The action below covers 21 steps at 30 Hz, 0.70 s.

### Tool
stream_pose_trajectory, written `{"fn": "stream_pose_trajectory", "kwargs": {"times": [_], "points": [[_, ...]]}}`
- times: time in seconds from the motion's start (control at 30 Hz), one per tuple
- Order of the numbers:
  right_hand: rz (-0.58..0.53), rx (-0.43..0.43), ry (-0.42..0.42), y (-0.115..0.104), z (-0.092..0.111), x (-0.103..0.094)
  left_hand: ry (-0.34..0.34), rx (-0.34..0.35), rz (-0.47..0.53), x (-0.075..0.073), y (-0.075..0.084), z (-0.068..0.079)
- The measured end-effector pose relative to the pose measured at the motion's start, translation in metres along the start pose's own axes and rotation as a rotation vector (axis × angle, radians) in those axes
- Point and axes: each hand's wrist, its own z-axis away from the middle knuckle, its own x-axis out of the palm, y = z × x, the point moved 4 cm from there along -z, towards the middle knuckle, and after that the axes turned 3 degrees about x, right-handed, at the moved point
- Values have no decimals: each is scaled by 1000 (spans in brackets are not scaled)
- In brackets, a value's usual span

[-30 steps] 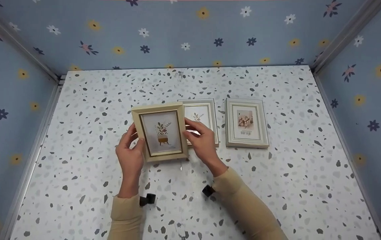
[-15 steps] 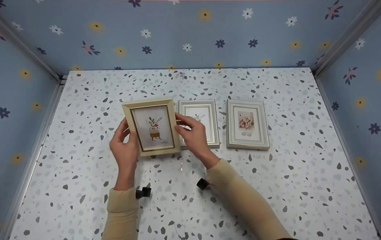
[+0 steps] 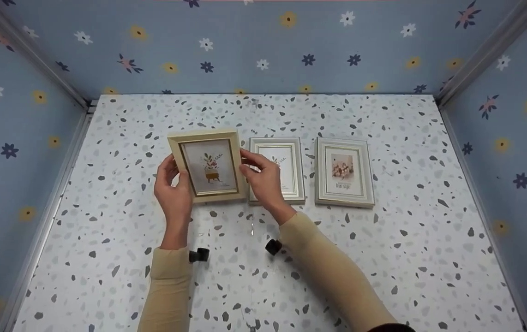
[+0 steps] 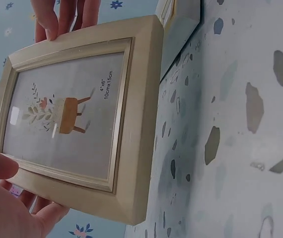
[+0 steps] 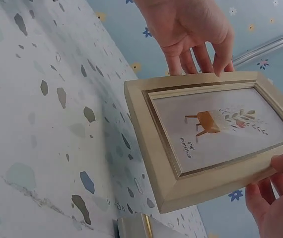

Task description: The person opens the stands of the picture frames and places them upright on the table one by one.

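Left hand point(image 3: 172, 196) and right hand point(image 3: 266, 184) grip a cream frame point(image 3: 210, 167) by opposite sides. It seems raised off the desk point(image 3: 231, 290).

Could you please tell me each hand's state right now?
Left hand: holding the beige frame, left edge.
Right hand: holding the same frame, right edge.

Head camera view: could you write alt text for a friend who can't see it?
A person's left hand and right hand hold a cream picture frame by its sides above a speckled white table. To its right lie a middle frame, partly hidden by the right hand, and a far-right frame with a flower picture.
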Motion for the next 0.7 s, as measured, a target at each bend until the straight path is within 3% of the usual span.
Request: {"fn": "stream_pose_trajectory", "kwargs": {"times": [0.2, 0.7], "points": [[23, 49, 58, 8, -9, 5, -10, 37, 15, 3, -6, -10], [40, 52, 44, 16, -22, 14, 25, -23, 46, 5, -25, -21]]}}
